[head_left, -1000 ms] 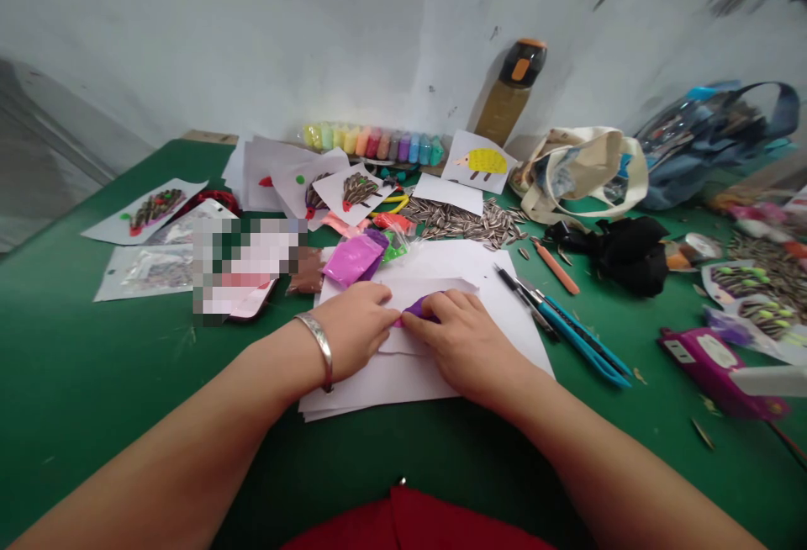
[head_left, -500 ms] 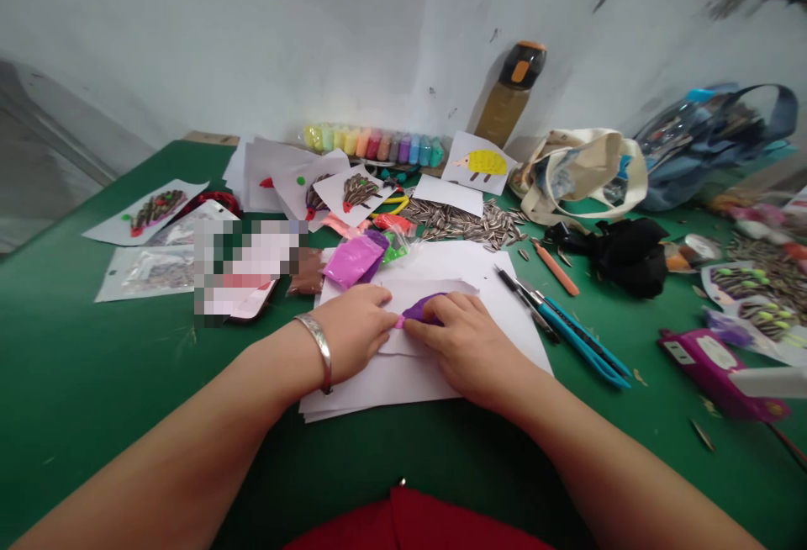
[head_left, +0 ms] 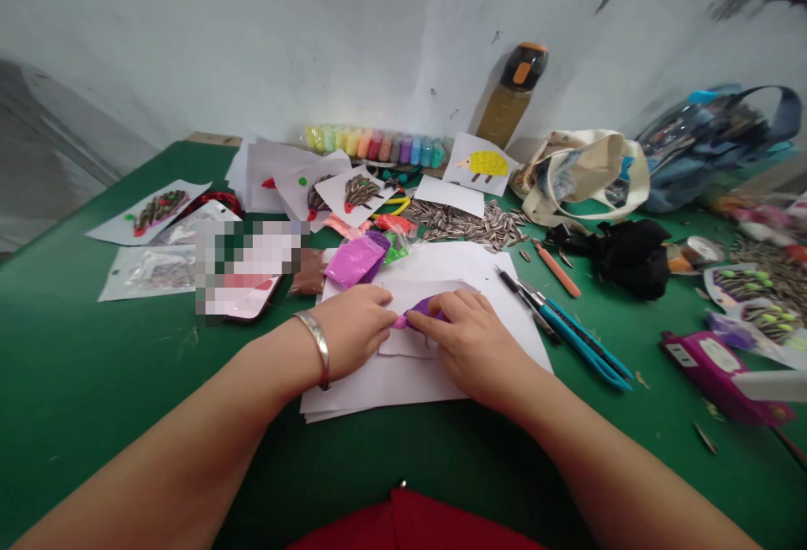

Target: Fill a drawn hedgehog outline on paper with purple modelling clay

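My left hand [head_left: 356,327] and my right hand [head_left: 470,340] meet over a small white card on a stack of white paper [head_left: 435,373] lying on the green table [head_left: 94,365]. Between their fingertips is a flat piece of purple clay [head_left: 421,309], pressed down on the card. Fingers of both hands are curled and pinched on it. A silver bangle [head_left: 317,346] circles my left wrist. An open pink-purple clay packet [head_left: 354,259] lies just beyond my left hand.
Sunflower seeds [head_left: 463,224] are heaped behind the paper, with finished seed pictures [head_left: 358,193] and a row of coloured clay tubs [head_left: 375,145]. Blue craft knives [head_left: 577,331] and an orange tool [head_left: 558,270] lie to the right. A bottle [head_left: 510,92], bags [head_left: 586,171] and a purple box [head_left: 712,361] crowd the right side.
Both hands stay on the purple clay; the fingers have shifted slightly, kneading and pressing it. Nothing else on the table has moved.
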`<action>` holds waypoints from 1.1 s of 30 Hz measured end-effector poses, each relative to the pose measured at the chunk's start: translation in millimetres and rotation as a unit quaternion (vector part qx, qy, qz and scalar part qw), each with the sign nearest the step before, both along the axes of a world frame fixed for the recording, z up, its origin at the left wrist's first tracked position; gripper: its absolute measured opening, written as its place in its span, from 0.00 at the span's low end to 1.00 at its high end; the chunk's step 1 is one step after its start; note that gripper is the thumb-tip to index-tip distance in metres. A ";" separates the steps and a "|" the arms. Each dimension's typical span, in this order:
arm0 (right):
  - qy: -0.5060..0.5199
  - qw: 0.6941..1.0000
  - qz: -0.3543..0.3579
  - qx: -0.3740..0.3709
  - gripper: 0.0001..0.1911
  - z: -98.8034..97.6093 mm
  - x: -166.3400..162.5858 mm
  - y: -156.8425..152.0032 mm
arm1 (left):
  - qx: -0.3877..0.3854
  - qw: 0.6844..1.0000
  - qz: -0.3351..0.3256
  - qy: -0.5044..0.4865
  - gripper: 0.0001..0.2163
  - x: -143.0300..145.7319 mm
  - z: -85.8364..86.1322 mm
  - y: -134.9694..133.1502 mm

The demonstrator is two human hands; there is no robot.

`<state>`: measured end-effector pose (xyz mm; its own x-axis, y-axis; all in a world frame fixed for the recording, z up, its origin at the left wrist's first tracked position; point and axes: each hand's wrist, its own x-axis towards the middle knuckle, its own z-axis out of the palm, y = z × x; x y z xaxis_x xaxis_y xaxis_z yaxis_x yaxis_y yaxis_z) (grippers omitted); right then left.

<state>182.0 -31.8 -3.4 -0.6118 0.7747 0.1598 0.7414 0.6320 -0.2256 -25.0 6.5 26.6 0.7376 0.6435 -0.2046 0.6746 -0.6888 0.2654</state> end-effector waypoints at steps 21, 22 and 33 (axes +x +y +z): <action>-0.031 0.999 0.000 0.023 0.20 -3.5 -3.9 4.4 | 0.008 1.000 -0.008 -0.012 0.12 -1.0 -1.1 0.4; -0.026 0.999 -0.004 0.024 0.20 -4.4 -3.5 4.8 | 0.006 1.000 -0.008 -0.015 0.12 -1.6 -1.5 0.7; -0.034 0.999 -0.009 0.030 0.19 -1.6 -2.9 6.4 | -0.011 1.000 -0.004 -0.002 0.12 -2.2 1.4 2.1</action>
<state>179.1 -25.4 -5.0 -0.6094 0.7753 0.1660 0.7644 0.6301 -0.1366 -27.2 8.7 28.0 0.7435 0.6326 -0.2168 0.6681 -0.6881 0.2832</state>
